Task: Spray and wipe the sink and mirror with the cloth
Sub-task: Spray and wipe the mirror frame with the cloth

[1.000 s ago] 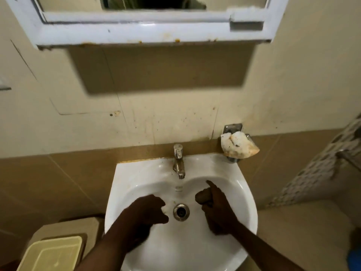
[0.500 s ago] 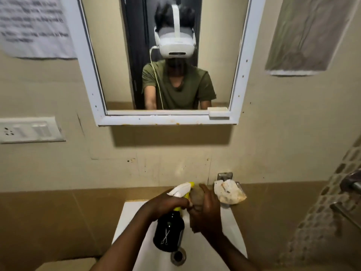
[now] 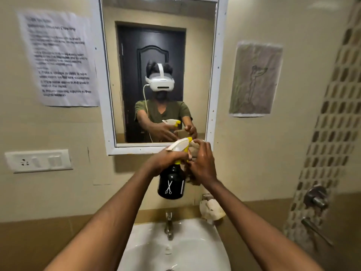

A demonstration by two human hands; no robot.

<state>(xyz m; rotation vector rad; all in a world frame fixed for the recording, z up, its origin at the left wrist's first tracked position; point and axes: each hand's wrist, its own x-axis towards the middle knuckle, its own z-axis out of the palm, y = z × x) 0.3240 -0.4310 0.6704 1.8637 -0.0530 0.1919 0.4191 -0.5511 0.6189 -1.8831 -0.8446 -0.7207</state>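
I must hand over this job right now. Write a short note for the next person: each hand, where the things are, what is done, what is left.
Left hand: holds the spray bottle by its neck, raised above the sink, nozzle pointing toward the cloth.
Right hand: holds the cloth bunched beside the nozzle, just under the mirror.
Done: bottle and cloth are picked up. Whether sink or mirror was wiped, I cannot tell.
Left: probably wet the cloth, then wipe mirror and sink.

Glossy black plastic spray bottle [image 3: 171,181], glossy white sink [image 3: 197,249], metal tap [image 3: 169,225]
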